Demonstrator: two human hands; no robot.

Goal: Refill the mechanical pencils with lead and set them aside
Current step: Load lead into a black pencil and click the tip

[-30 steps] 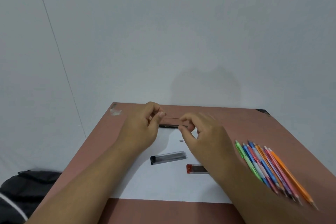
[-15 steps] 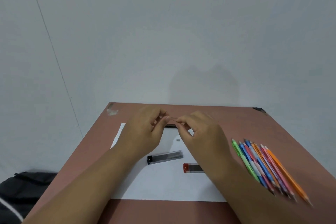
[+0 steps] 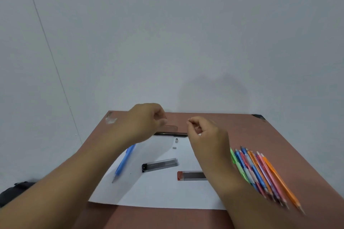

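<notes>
— While the head view is being read, where is the lead being held?
— A thin lead [image 3: 189,119] is being pinched by the right hand [image 3: 206,135].
— And the blue pencil [image 3: 124,161]?
— It is lying on the paper [image 3: 158,191], angled toward the near left, nearer the left hand [image 3: 147,122], whose curled grip cannot be judged.

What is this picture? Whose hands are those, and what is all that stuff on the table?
There is no machine here. A person wears a camera on their head, so you look down at their own two hands. The left hand is raised with curled fingers; I cannot tell what it holds. The right hand pinches something thin, probably a pencil lead. On the brown table lies white paper. On it are a blue pencil, two lead cases and two tiny bits. A bunch of pencils waits on the right.
</notes>
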